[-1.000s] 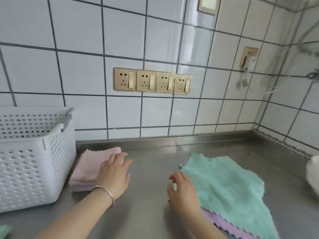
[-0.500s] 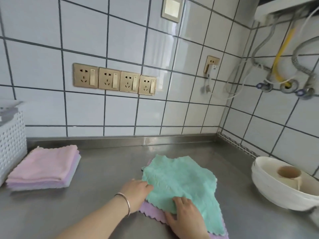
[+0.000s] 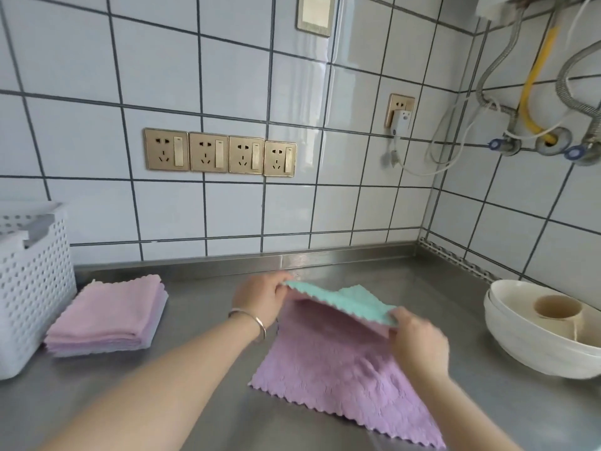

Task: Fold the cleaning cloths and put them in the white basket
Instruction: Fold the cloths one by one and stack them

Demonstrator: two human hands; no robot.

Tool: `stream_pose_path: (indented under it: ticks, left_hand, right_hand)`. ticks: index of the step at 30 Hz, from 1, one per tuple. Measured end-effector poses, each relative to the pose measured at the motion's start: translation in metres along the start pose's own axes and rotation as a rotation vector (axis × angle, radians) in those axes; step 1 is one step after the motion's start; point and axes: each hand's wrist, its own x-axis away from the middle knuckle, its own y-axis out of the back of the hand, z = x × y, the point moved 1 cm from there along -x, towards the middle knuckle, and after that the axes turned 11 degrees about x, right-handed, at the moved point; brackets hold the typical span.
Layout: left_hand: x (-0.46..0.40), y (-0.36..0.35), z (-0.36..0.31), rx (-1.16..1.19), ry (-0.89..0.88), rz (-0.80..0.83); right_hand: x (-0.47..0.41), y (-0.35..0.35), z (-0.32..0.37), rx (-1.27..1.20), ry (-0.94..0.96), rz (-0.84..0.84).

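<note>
A teal cloth [image 3: 351,302] is raised off the steel counter by its near edge. My left hand [image 3: 263,296] pinches its left corner and my right hand [image 3: 418,340] pinches its right corner. Its underside looks pink. Below it a purple cloth [image 3: 344,382] lies flat on the counter. A stack of folded pink and lilac cloths [image 3: 109,315] rests to the left, beside the white perforated basket [image 3: 31,281] at the left edge. What the basket holds is hidden.
White bowls [image 3: 533,340] with a beige cup [image 3: 557,309] inside stand at the right. The tiled wall behind carries gold sockets [image 3: 219,154]; hoses and pipes [image 3: 536,125] hang in the right corner. The steel counter [image 3: 201,320] runs between stack and cloths.
Both hands have taken hold of the teal cloth's near corners and lifted it up and back, uncovering the purple cloth beneath. The view has swung slightly left, so the basket shows more.
</note>
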Motion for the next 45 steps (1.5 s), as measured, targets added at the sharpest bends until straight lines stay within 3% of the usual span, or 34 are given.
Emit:
stream_pose_path:
  ticks: [6, 10, 15, 20, 26, 28, 32, 37, 40, 45]
  left_hand:
    - [-0.031, 0.07, -0.052, 0.243, -0.01, -0.264]
    - [-0.023, 0.134, -0.07, 0.283, -0.057, -0.346]
    - [0.004, 0.205, -0.045, 0.429, 0.004, -0.282]
    - [0.038, 0.249, 0.019, 0.274, 0.166, -0.149]
    - [0.078, 0.318, 0.028, 0.443, 0.184, -0.205]
    - [0.102, 0.328, 0.023, 0.486, 0.174, -0.158]
    - [0.186, 0.328, 0.032, 0.525, 0.218, 0.022]
    - [0.29, 0.299, 0.078, 0.467, 0.358, 0.28]
    - [0.33, 0.276, 0.089, 0.505, 0.433, 0.41]
    - [0.346, 0.263, 0.095, 0.442, 0.441, 0.353]
  right_hand:
    - [-0.046, 0.1, -0.02, -0.508, -0.141, -0.226]
    - [-0.042, 0.152, 0.0, -0.789, -0.054, -0.171]
    - [-0.013, 0.177, 0.043, -1.024, -0.03, -0.01]
    - [0.01, 0.148, 0.104, -1.038, -0.038, 0.212]
    - [0.036, 0.149, 0.153, -1.181, 0.045, 0.224]
    - [0.053, 0.15, 0.153, -1.225, 0.067, 0.229]
    - [0.109, 0.131, 0.141, -1.272, 0.194, 0.448]
    - [0.181, 0.074, 0.104, -1.016, 0.337, 0.749]
    - [0.206, 0.052, 0.085, -0.865, 0.402, 0.843]
    - [0.219, 0.044, 0.076, -0.769, 0.389, 0.844]
